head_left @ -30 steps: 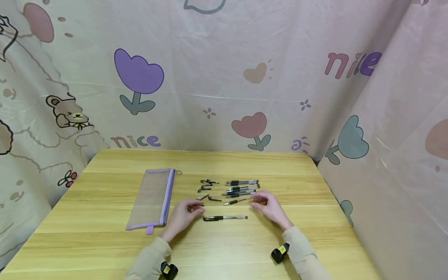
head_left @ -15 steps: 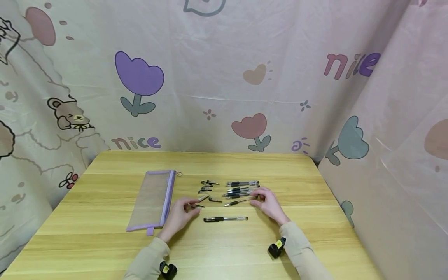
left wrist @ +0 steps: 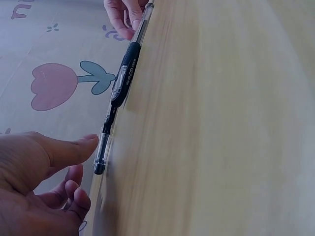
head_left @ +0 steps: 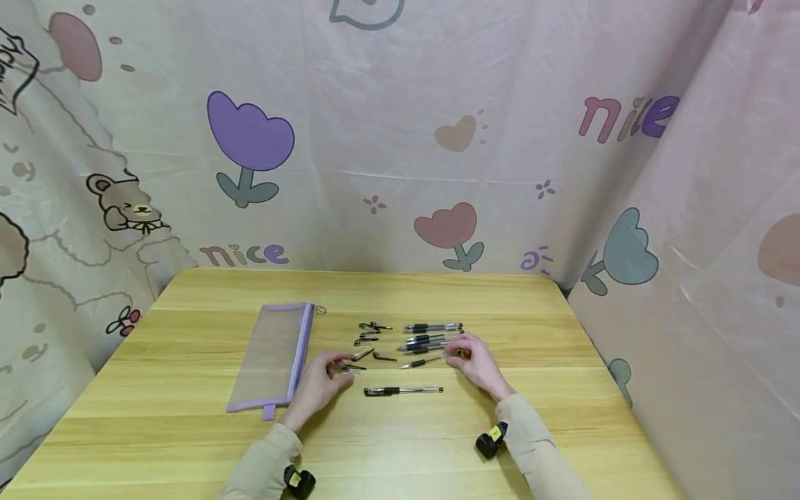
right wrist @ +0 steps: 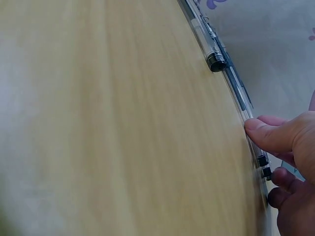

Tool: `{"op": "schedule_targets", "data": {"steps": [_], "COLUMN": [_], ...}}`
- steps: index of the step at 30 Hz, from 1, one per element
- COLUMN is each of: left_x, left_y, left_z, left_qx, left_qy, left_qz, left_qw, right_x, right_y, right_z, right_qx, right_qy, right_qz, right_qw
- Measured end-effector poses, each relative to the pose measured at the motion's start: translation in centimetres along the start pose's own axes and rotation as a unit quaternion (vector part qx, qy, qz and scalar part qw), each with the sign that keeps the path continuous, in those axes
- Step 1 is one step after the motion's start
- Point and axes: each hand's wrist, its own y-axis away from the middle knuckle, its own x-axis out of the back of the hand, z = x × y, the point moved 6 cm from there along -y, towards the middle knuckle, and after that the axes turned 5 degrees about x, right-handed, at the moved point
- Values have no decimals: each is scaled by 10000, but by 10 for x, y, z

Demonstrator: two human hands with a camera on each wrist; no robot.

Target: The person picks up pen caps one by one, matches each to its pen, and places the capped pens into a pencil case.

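Observation:
My left hand (head_left: 317,387) lies beside a loose black-and-clear pen cap (left wrist: 102,156), its fingers apart and loosely bent. The thumb comes close to the cap in the left wrist view; contact is unclear. My right hand (head_left: 478,364) is at the back ends of an uncapped gel pen (head_left: 420,363) and the pens behind it. In the right wrist view its thumb overlaps the clear barrels, with no firm grip visible. A capped gel pen (head_left: 403,391) lies crosswise in front, between the hands.
Several gel pens (head_left: 431,339) lie in a row farther back, with several loose pen caps (head_left: 369,335) to their left. A mesh zip pouch (head_left: 269,357) with purple edging lies left of the left hand. A printed curtain (head_left: 375,139) hangs behind the wooden table (head_left: 400,458).
My left hand has drawn back slightly and its fingers have parted, leaving the pen cap on the table. My right hand has shifted a little farther back, while the uncapped pen stays down.

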Motion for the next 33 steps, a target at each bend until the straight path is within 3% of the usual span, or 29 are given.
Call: {"op": "schedule_targets", "data": {"steps": [19, 33], "left_x": [-2, -3], "left_y": [-2, -3], "left_z": [-5, -1], "left_qx": [154, 56], "left_qy": [-47, -191], "left_qz": [-118, -80], "left_qw": [9998, 9998], "right_x": [-3, -1], "right_y": [0, 1], "right_z": [-1, -3], "right_qx": [255, 212], "right_qy": [148, 66], "right_qz": [-90, -90], "right_qw": [9995, 9997]}}
